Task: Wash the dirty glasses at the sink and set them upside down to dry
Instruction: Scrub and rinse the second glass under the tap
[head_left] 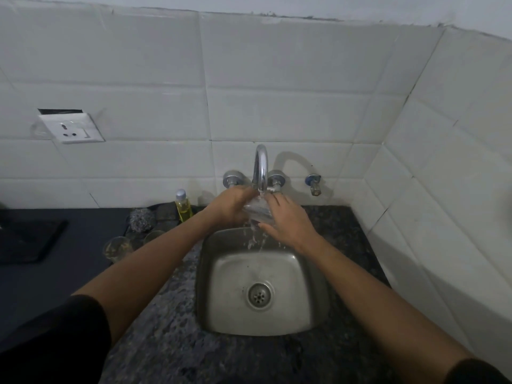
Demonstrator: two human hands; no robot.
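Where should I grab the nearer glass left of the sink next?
Grip the nearer glass round its side wall, below the rim, coming from above and the right. It appears to stand upright, mouth up, with the second glass close behind, so the near side looks freer.

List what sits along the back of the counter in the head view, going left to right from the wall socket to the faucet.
Wall socket → steel scrubber → yellow soap bottle → left tap knob → faucet.

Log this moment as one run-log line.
step: rinsing | glass: under running tap | left hand, right hand: both holding it | two glasses wait on counter
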